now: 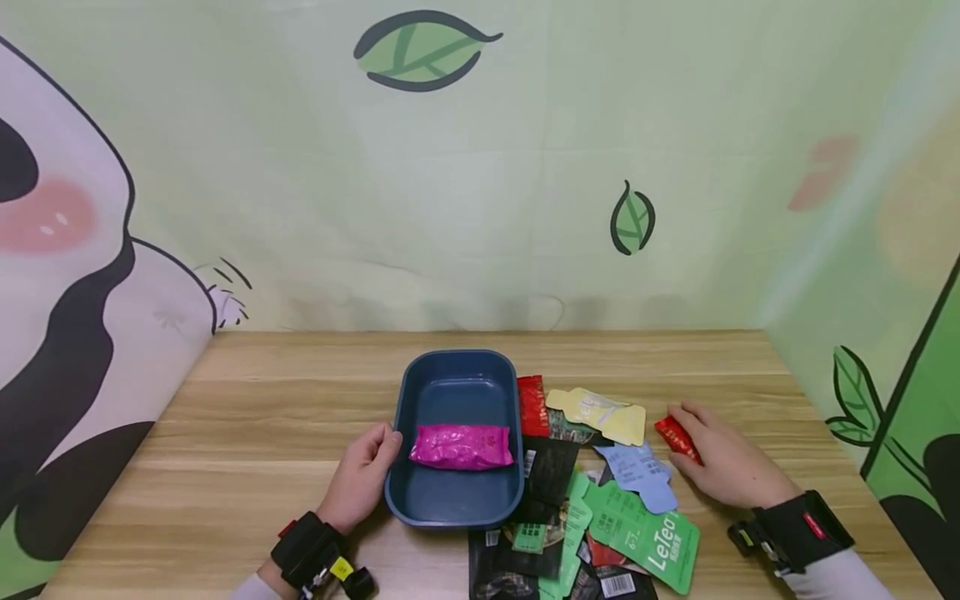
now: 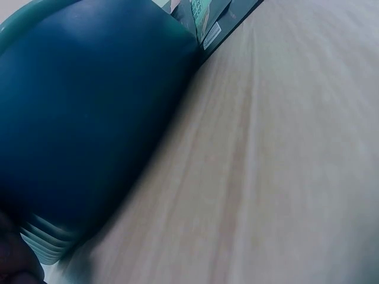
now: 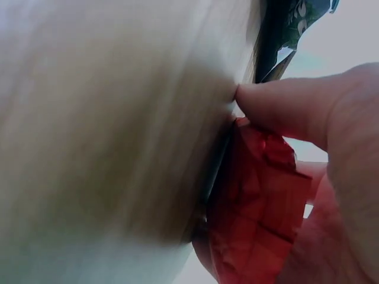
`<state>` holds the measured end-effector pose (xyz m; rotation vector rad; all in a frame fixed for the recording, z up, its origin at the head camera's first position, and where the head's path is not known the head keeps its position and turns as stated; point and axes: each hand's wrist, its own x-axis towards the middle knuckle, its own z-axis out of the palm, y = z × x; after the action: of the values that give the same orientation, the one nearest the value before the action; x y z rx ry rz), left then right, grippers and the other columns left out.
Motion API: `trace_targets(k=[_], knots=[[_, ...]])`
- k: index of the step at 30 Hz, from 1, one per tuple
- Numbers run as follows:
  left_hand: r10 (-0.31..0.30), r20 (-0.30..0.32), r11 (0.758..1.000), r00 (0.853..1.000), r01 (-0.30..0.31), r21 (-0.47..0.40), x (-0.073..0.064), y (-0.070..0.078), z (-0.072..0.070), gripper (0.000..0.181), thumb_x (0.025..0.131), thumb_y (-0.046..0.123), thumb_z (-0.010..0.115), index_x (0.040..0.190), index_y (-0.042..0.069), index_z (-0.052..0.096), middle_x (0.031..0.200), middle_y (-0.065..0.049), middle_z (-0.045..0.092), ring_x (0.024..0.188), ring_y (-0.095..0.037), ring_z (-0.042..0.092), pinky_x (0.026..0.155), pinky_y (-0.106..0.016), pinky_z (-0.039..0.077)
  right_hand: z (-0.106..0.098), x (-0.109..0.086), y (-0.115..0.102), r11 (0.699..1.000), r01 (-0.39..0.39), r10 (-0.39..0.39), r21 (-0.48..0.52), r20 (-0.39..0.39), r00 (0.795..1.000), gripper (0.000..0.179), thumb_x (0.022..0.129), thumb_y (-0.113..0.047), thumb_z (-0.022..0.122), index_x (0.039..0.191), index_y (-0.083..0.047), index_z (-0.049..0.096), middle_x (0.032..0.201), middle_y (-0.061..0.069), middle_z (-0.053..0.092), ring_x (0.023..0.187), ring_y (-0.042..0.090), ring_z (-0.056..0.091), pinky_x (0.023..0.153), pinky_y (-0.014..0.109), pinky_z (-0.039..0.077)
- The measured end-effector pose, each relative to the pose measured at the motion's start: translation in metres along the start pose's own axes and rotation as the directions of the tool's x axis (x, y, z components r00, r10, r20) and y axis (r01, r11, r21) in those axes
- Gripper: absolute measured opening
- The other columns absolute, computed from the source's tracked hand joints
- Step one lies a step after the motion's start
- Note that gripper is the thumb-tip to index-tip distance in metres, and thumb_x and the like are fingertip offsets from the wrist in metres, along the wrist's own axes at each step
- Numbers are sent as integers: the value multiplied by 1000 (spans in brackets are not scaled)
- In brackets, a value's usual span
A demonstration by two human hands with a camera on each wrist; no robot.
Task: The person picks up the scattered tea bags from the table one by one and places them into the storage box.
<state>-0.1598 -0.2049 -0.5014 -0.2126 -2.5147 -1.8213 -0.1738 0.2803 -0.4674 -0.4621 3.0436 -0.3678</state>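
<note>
Beside the left wall of a dark blue tray [image 1: 455, 500], my left hand [image 1: 360, 475] grips its rim, thumb at the edge; in the left wrist view the tray's outer wall [image 2: 89, 106] fills the upper left. A shiny magenta packet [image 1: 461, 447] lies across the inside of the tray. On the right, my right hand [image 1: 731, 462] holds a small red packet [image 1: 677, 439] down at the tabletop. The right wrist view shows this crinkled red wrapper [image 3: 254, 207] between thumb and fingers.
Right of the tray lies a loose pile of flat pouches: green [image 1: 648, 533], blue [image 1: 637, 473], yellow [image 1: 600, 414], black [image 1: 551, 475] and red [image 1: 532, 406]. They overlap on the wooden table [image 1: 262, 417]. A printed cloth backdrop [image 1: 480, 208] rises behind the table.
</note>
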Motion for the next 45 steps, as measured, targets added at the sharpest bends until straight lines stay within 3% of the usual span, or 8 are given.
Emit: trace_targets(k=[7,11,15,18,27,35,45], knots=[[-26,0,1000,1000,26,2,1,1,0,31,103,25,47,77,7,48,70,-4,39,67,-16,44,57,-25,33,-2,5,-3,999,34,-36,-40,-65,997,63,86,-25,71,138,1,46,130,24,50,109,38,56,86,55,49],[-30,15,1000,999,30,1,-1,12,-1,30,103,19,45,77,6,48,69,-4,38,66,-15,43,57,-26,33,-7,10,-9,998,60,-60,-11,-106,992,59,87,-22,70,137,2,48,126,21,52,103,33,59,81,50,52],[-23,24,1000,999,23,3,-5,28,-1,30,103,16,45,75,6,48,68,-2,37,65,-14,43,57,-25,33,-18,15,-25,994,109,-107,8,-139,984,61,87,-23,69,139,0,47,129,19,50,104,31,60,81,48,53],[-20,24,1000,1000,20,-2,-7,32,-1,30,103,16,45,74,7,47,67,-2,37,64,-13,42,56,-25,33,-28,19,-45,982,189,-183,18,-163,970,62,87,-24,70,140,-2,47,132,16,50,105,29,60,82,46,53],[19,26,999,999,-18,-36,-6,30,0,30,102,13,46,72,7,45,64,0,35,61,-10,39,54,-25,31,-47,26,-121,905,418,-406,82,-131,904,65,88,-28,70,146,-20,41,142,0,43,107,12,55,82,29,52],[19,27,999,999,-18,-44,-5,29,-1,30,102,12,46,73,7,45,64,0,35,61,-10,40,54,-25,31,-44,38,-181,795,595,-587,116,-96,804,61,93,-35,63,147,-22,39,145,-1,41,120,14,52,94,33,50],[3,39,998,999,0,-67,-6,30,-1,28,102,11,46,75,4,47,65,-3,37,61,-13,42,53,-24,32,-24,46,-226,694,705,-710,142,-25,704,59,93,-36,61,147,-27,39,141,-5,43,125,10,46,98,30,47]])
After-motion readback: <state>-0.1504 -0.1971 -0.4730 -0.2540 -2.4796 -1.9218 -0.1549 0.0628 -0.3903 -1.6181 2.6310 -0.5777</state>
